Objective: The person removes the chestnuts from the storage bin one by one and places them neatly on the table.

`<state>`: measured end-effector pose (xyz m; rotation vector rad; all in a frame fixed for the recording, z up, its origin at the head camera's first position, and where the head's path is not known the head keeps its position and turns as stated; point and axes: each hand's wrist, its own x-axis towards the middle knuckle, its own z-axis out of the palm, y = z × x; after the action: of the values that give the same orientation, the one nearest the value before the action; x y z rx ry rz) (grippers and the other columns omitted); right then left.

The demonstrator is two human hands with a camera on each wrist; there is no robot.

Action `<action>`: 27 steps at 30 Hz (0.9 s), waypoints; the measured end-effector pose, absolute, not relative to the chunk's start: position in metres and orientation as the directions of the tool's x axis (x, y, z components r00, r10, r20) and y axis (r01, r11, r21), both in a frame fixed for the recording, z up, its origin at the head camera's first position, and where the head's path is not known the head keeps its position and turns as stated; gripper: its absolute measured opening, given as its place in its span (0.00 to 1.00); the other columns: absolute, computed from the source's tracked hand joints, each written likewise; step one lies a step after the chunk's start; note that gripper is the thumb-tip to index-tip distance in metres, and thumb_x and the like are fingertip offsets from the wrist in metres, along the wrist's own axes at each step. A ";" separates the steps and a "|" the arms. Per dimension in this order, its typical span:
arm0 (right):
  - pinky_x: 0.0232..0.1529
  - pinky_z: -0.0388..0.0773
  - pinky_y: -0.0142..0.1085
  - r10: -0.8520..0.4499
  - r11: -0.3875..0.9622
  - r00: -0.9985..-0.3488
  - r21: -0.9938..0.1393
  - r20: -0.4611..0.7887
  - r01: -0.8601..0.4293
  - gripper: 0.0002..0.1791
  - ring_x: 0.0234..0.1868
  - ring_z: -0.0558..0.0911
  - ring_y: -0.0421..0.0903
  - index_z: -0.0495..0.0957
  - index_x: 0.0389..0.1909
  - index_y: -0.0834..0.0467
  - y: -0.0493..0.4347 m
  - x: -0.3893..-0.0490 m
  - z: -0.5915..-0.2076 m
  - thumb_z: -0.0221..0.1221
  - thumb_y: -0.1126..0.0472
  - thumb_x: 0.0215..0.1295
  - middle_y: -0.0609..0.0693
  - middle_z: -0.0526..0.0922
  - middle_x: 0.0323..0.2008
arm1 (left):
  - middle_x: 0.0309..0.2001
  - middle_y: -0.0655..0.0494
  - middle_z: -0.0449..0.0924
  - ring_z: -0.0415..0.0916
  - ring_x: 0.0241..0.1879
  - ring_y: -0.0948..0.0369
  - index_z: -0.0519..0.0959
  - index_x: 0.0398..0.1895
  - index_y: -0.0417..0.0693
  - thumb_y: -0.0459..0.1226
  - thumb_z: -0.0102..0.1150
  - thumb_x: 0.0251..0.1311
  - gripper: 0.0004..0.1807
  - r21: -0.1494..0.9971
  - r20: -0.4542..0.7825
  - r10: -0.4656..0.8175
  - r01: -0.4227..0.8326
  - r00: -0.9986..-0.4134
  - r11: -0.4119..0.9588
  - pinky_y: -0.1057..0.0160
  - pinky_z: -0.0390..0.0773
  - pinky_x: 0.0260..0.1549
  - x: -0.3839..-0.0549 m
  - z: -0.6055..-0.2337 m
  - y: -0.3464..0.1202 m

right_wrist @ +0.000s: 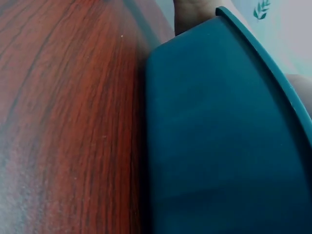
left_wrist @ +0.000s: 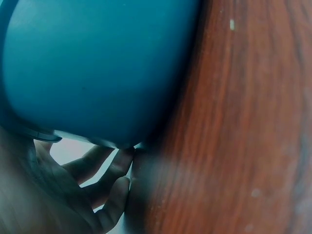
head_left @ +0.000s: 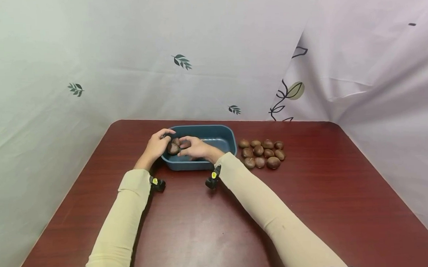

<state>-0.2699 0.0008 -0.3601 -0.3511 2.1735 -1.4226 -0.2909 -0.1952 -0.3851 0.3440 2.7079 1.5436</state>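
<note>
A blue plastic basin point(head_left: 217, 164) stands on the table, with several brown chestnuts point(head_left: 173, 149) at its left end. My left hand point(head_left: 157, 146) grips the basin's left end. Its fingers point(left_wrist: 105, 187) lie against the outside wall in the left wrist view, and its thumb lies over the rim in the head view. Inside the basin, my right hand point(head_left: 197, 148) reaches down over the near side and pinches a chestnut point(head_left: 185, 144) between thumb and fingers. In the right wrist view the basin's wall hides most of that hand.
Right of the basin, several more chestnuts point(head_left: 258, 150) lie in close rows on the dark red wooden table point(head_left: 189, 230). A white curtain point(head_left: 142, 53) with leaf prints hangs behind the table's far edge and along both sides.
</note>
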 end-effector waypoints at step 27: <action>0.43 0.70 0.29 -0.710 0.503 -0.671 -0.821 -0.215 -0.269 0.14 0.42 0.76 0.38 0.82 0.53 0.62 0.000 -0.271 -0.366 0.55 0.62 0.72 0.48 0.83 0.45 | 0.71 0.45 0.63 0.59 0.69 0.44 0.76 0.60 0.49 0.37 0.41 0.72 0.19 0.848 0.113 0.185 0.192 -0.976 0.494 0.45 0.63 0.52 -0.289 -0.384 -0.194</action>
<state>-0.2707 0.0001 -0.3665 -0.8002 2.2091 -1.0737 -0.2887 -0.1936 -0.3837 0.3432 2.7203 1.5466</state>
